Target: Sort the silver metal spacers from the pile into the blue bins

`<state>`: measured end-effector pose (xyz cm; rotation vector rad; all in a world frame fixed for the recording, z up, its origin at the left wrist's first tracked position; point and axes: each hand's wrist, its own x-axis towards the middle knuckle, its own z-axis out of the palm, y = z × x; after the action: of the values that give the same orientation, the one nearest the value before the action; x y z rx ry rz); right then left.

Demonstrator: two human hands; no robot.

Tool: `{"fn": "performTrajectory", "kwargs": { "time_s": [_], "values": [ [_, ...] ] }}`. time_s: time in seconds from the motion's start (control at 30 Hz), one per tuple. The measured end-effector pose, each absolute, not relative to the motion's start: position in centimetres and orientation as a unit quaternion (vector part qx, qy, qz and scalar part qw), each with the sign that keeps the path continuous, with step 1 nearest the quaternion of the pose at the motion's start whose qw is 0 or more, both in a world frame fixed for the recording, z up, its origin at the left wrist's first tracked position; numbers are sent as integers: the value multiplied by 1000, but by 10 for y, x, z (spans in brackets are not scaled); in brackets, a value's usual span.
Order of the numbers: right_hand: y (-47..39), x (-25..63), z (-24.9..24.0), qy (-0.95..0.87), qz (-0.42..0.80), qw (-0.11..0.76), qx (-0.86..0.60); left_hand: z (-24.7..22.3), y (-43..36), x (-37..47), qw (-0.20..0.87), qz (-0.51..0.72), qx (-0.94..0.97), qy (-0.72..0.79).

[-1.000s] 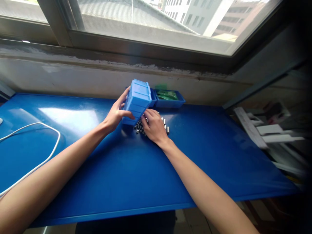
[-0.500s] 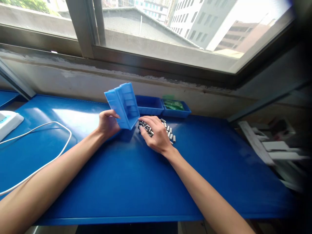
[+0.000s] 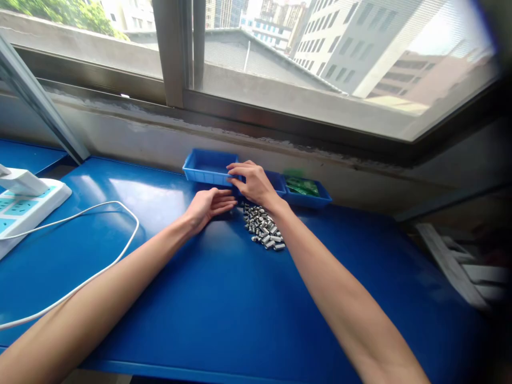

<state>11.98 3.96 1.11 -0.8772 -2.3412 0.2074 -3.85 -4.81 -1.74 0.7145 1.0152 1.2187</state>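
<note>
A light blue plastic bin point(image 3: 211, 175) is at the back of the blue table, level, its open top facing up. My right hand point(image 3: 254, 182) pinches its right end between thumb and fingers. Below the bin, my left hand point(image 3: 210, 208) is open, fingers stretched to the right, holding nothing. To the right of those fingertips lies a heap of short, shiny metal cylinders point(image 3: 264, 229), loose on the tabletop; my right wrist and forearm hide part of its edge.
Behind my right hand stands a darker blue bin point(image 3: 276, 181). Beside it, another blue bin point(image 3: 310, 201) holds green packets point(image 3: 303, 186). A white power strip point(image 3: 30, 205) sits at left, and a white cable point(image 3: 132, 234) crosses my left forearm. A window wall point(image 3: 132, 133) closes off the back.
The light blue bin went from tilted in my left hand to level at the back, now in my right hand. My left hand let go. My right hand left the metal cylinders.
</note>
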Motion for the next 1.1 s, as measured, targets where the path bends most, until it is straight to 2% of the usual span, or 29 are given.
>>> {"fn": "performTrajectory", "kwargs": {
  "time_s": [0.07,0.2,0.27,0.37,0.5,0.67,0.73,0.87,1.0,1.1],
  "values": [
    [47,121,0,-895,69,284,-336,-19,-51,-41,527,533,436,498],
    [41,130,-16,-886,37,280,-369,-24,-50,-43,171,512,639,549],
    [31,138,-16,-879,35,298,-372,-28,-46,-41,96,447,691,559],
    [13,159,-9,-864,29,326,-384,-33,-40,-34,71,375,731,565],
    [-9,201,2,-815,7,396,-423,-34,-40,-26,61,364,731,574],
    [-18,278,-3,-639,-64,506,-575,-26,-46,-4,14,373,763,528],
    [-19,309,-12,-584,-61,496,-639,-23,-46,12,18,359,796,487],
    [-23,351,-28,-623,29,396,-674,-21,-39,48,19,303,839,452],
    [-24,368,-37,-667,58,425,-609,-25,-33,72,6,274,842,465],
    [-23,374,-43,-669,142,419,-598,-26,-31,77,-6,282,836,470]
  ]
}}
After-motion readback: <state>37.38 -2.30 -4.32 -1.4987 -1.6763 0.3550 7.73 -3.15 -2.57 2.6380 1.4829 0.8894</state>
